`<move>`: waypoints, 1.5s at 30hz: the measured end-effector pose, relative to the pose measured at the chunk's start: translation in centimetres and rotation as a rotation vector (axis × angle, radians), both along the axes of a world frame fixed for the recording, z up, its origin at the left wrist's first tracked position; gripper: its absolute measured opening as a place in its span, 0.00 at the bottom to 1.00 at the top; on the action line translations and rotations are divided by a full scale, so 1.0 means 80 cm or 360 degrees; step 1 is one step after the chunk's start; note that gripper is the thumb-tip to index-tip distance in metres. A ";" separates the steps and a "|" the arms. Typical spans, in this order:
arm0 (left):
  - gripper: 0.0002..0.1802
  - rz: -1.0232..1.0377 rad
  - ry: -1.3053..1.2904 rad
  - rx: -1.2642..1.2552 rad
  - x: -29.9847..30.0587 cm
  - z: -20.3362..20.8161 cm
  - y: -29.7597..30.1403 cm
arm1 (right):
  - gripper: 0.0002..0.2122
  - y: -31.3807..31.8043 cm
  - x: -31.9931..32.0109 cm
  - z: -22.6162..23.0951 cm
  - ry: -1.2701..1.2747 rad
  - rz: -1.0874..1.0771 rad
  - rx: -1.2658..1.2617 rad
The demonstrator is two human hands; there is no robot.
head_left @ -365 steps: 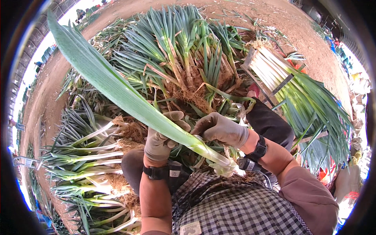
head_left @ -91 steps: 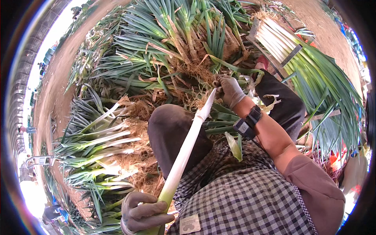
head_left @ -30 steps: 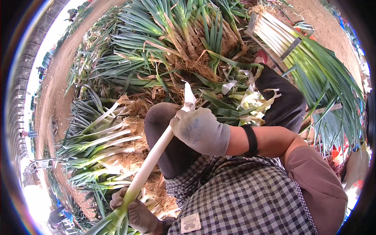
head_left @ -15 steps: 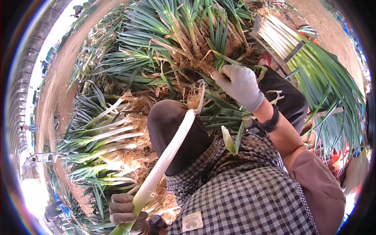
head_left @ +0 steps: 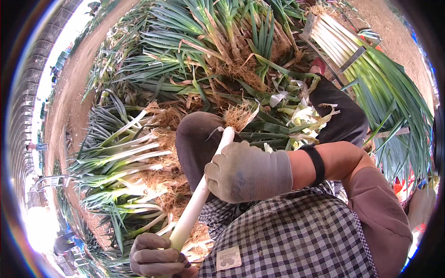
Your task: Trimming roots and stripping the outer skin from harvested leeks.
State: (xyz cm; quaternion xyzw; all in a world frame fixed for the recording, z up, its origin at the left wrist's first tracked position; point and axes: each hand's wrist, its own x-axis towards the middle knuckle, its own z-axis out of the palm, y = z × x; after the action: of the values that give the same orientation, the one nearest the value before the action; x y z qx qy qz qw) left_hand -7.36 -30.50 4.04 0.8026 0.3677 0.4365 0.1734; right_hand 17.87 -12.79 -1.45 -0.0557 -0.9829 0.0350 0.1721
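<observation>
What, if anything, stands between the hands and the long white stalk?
Only the grey gloves: the left hand grips the stalk low, where it turns pale green; the right hand holds it higher up. Nothing else shows between.

Left glove grey; right glove grey, smudged blue; leek white, pale green lower left; apron checked black and white; sleeve, lower right, mauve.

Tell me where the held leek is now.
In the head view, the held leek slants left of centre, the left hand around its lower part, the right hand nearer its white tip.
</observation>
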 end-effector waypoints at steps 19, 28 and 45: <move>0.04 -0.0354 0.0203 -0.0109 -0.016 0.014 0.004 | 0.06 0.066 0.037 -0.068 0.0978 -0.1121 -0.2136; 0.12 -0.0014 -0.0302 0.0123 0.020 -0.001 -0.004 | 0.07 0.146 0.136 -0.178 0.1911 -0.1403 -0.2736; 0.07 -0.0516 0.0218 -0.0201 0.023 0.062 0.029 | 0.07 0.013 0.007 -0.018 0.0025 0.0125 0.0112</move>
State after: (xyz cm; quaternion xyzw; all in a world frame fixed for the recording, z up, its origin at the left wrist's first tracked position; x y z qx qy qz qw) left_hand -5.51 -28.15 9.02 0.8667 0.2712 0.3232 0.2661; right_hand 18.43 -11.74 -2.89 -0.0106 -0.9835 0.0076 0.1802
